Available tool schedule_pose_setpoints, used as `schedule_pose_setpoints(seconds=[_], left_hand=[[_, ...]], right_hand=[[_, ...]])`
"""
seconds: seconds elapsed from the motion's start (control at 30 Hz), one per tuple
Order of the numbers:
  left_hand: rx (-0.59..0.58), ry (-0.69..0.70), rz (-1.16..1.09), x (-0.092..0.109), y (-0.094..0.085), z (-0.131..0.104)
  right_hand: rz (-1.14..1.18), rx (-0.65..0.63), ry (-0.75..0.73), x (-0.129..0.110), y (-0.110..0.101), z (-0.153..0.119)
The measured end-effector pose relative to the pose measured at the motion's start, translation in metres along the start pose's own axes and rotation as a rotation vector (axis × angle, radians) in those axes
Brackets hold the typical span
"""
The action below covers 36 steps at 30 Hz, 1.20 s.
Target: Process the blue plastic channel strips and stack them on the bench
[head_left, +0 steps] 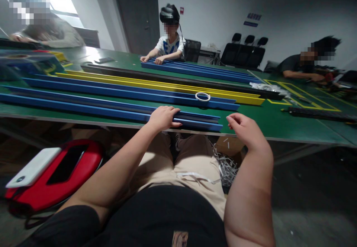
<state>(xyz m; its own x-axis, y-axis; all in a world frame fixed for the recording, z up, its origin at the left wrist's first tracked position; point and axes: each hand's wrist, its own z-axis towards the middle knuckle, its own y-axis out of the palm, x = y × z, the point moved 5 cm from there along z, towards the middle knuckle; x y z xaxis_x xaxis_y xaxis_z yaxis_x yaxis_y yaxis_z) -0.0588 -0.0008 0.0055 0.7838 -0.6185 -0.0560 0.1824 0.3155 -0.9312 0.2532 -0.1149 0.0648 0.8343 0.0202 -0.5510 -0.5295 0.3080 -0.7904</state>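
Along the table's near edge lies a long blue channel [119,112] with a dark strip down its trough. My left hand [164,118] grips it near its right end, fingers over the top and thumb on the near wall. Just past that end, my right hand [242,125] hovers with thumb and fingertips pinched together; anything between them is too small to make out. A second blue channel [167,97] lies behind, with a white ring [202,97] resting on it near its right end.
Further back on the green table [281,126] are a yellow channel [195,90], a black channel [173,77] and blue channels [200,71] under another person's hands. A black bar [320,114] lies right. Below stand a red stool [69,172] and a box of paper strips [228,169].
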Motion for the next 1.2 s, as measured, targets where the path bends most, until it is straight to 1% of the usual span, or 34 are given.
schedule_pose_setpoints(seconds=[0.23,0.33,0.4,0.5,0.63,0.73,0.87,1.0,1.1,1.2], left_hand=[[-0.019,-0.018,-0.003,0.0,0.0,0.001],[-0.023,-0.027,-0.017,-0.001,0.001,0.001],[-0.015,-0.025,-0.026,-0.001,0.001,0.001],[-0.001,-0.025,-0.036,0.0,0.001,0.001],[-0.01,-0.047,-0.055,0.0,0.0,0.001],[-0.008,-0.051,-0.075,0.001,-0.001,0.001],[0.015,-0.025,-0.082,0.001,0.0,0.001],[0.03,-0.004,-0.071,0.001,0.001,0.001],[0.026,0.002,-0.072,0.002,0.002,0.001],[0.009,-0.008,-0.097,0.0,0.003,0.001]], right_hand=[[-0.031,-0.111,-0.031,-0.01,0.018,0.004],[-0.04,-0.136,-0.063,-0.018,0.029,0.007],[-0.053,-0.12,-0.109,-0.025,0.037,0.009],[-0.074,-0.06,-0.201,-0.039,0.051,0.013],[-0.061,-0.038,-0.315,-0.061,0.079,0.016],[-0.079,-0.02,-0.361,-0.078,0.098,0.017],[-0.139,0.002,-0.361,-0.096,0.115,0.021],[-0.223,-0.036,-0.351,-0.106,0.131,0.028],[-0.297,-0.024,-0.28,-0.107,0.142,0.033],[-0.359,0.061,-0.188,-0.106,0.147,0.037]])
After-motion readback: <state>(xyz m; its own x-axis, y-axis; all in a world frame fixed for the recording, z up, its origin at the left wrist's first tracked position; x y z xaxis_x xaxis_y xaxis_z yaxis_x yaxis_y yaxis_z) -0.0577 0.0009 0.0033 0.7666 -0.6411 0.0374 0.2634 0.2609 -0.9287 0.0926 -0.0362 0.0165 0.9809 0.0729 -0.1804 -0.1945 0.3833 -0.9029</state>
